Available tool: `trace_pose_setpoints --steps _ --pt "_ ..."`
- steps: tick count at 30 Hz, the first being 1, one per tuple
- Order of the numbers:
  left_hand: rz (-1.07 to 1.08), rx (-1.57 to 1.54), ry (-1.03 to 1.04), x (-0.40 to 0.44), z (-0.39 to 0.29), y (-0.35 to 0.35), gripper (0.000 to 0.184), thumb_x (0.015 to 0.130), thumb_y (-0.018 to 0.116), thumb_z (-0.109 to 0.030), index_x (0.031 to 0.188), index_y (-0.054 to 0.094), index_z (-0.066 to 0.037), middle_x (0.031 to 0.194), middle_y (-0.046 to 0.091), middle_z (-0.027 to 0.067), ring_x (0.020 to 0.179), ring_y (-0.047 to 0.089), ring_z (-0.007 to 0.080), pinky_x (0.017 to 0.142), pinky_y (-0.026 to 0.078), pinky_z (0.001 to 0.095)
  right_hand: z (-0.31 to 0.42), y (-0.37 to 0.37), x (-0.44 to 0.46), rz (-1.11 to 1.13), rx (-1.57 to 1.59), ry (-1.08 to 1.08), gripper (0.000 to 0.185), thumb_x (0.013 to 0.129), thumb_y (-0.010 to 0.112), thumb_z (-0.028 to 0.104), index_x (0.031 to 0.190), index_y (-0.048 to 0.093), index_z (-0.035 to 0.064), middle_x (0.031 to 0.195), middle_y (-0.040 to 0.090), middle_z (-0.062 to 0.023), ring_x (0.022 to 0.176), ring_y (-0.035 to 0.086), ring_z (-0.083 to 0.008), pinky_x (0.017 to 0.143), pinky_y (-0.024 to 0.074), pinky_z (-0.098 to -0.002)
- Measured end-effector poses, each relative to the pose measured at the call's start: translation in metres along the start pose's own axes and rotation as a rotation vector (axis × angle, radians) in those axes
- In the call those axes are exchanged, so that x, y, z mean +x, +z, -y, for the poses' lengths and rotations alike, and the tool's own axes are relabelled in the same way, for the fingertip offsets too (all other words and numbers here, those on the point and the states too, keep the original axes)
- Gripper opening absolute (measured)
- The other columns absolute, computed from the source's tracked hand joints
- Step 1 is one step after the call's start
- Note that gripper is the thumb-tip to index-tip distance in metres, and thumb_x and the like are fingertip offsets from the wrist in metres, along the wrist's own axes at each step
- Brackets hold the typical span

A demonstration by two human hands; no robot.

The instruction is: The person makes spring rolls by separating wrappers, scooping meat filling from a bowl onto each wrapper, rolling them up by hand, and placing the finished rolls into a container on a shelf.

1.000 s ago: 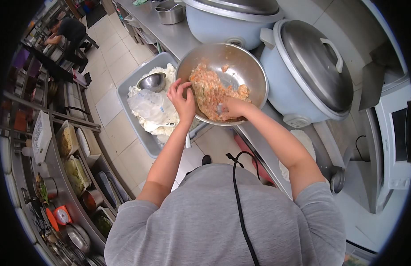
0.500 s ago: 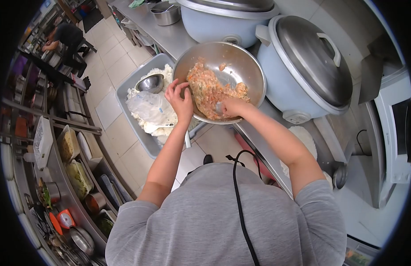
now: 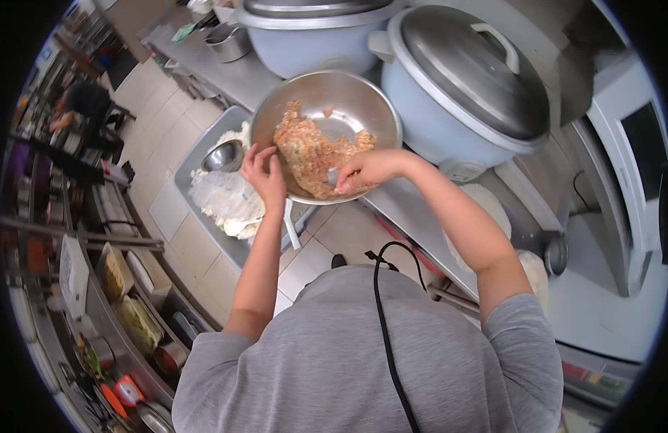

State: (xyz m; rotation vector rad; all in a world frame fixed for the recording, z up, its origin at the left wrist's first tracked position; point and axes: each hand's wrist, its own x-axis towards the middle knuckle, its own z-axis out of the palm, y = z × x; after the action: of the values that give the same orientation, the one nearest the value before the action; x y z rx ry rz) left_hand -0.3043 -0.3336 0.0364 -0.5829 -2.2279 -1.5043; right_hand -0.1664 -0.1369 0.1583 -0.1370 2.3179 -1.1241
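A large steel mixing bowl (image 3: 381, 108) holds a sticky orange-pink mixture (image 3: 309, 148) with pale and orange bits, spread over its lower left side. My right hand (image 3: 370, 169) is over the near rim with its fingertips pinched together in the mixture; what they hold, if anything, is hidden. A small greyish patch shows beside those fingertips, too unclear to name. At the bowl's left rim is my left hand (image 3: 267, 180), its fingers spread and slightly bent against the edge. Beneath that wrist a white handle (image 3: 292, 225) sticks out; its other end is hidden.
Left of the bowl, a grey tub (image 3: 184, 177) contains white rice (image 3: 233, 222), a steel bowl (image 3: 223, 156) and a clear plastic bag (image 3: 218, 189). Two big lidded cookers (image 3: 449, 94) stand behind. Food containers (image 3: 139, 325) line the left shelf. Another person (image 3: 85, 108) works far left.
My right hand has gone from a closed fist in the mixture to a fingertip pinch, its wrist raised. The view has shifted, moving the bowl leftward in frame. My left hand stays at the rim.
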Motion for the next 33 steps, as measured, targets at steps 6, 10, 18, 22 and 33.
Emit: trace_pose_setpoints --steps 6,10,18,22,33 --pt "0.033 0.031 0.091 0.004 -0.006 -0.018 0.016 0.079 0.063 -0.013 0.095 0.066 -0.011 0.126 0.046 0.0139 0.12 0.037 0.0303 0.1 0.027 0.0417 -0.055 0.013 -0.156 -0.508 0.369 0.198 0.029 0.087 0.058 0.026 0.107 0.065 0.0081 0.085 0.066 -0.0023 0.073 0.056 -0.0082 0.067 0.0456 -0.0251" --pt "0.099 -0.024 0.249 -0.01 -0.092 -0.01 0.016 0.081 0.06 -0.009 0.096 0.065 -0.008 0.128 0.046 0.0141 0.119 0.039 0.0301 0.098 0.031 0.0396 -0.128 0.072 -0.234 -0.818 0.47 0.478 0.025 0.086 0.058 0.022 0.104 0.065 0.0073 0.083 0.065 -0.0019 0.071 0.056 -0.0087 0.064 0.0448 -0.0249" --pt "0.968 -0.44 0.48 -0.159 -0.192 0.118 0.027 0.077 0.062 -0.005 0.104 0.062 -0.003 0.113 0.059 0.0142 0.106 0.054 0.0319 0.093 0.041 0.0393 -0.219 0.159 -0.283 -1.505 0.383 0.492 0.01 0.082 0.061 0.007 0.09 0.067 0.0066 0.079 0.065 -0.0058 0.074 0.062 -0.0188 0.069 0.0478 -0.0303" --pt "1.059 -0.466 0.544 -0.229 -0.215 0.177 0.029 0.074 0.064 -0.003 0.103 0.064 -0.003 0.111 0.061 0.0148 0.101 0.056 0.033 0.089 0.045 0.0389 -0.226 0.189 -0.29 -1.399 0.092 0.473 0.013 0.078 0.061 0.008 0.088 0.068 0.0089 0.088 0.066 -0.0047 0.084 0.062 -0.0246 0.074 0.0486 -0.032" --pt "1.337 -0.349 0.691 -0.25 -0.227 0.201 0.032 0.067 0.073 -0.009 0.097 0.066 -0.002 0.108 0.062 0.0117 0.1 0.056 0.0304 0.085 0.047 0.0375 -0.233 0.208 -0.276 -1.348 -0.085 0.408 0.034 0.068 0.07 0.021 0.099 0.064 0.0083 0.108 0.056 -0.0077 0.102 0.05 -0.0275 0.087 0.0431 -0.0377"
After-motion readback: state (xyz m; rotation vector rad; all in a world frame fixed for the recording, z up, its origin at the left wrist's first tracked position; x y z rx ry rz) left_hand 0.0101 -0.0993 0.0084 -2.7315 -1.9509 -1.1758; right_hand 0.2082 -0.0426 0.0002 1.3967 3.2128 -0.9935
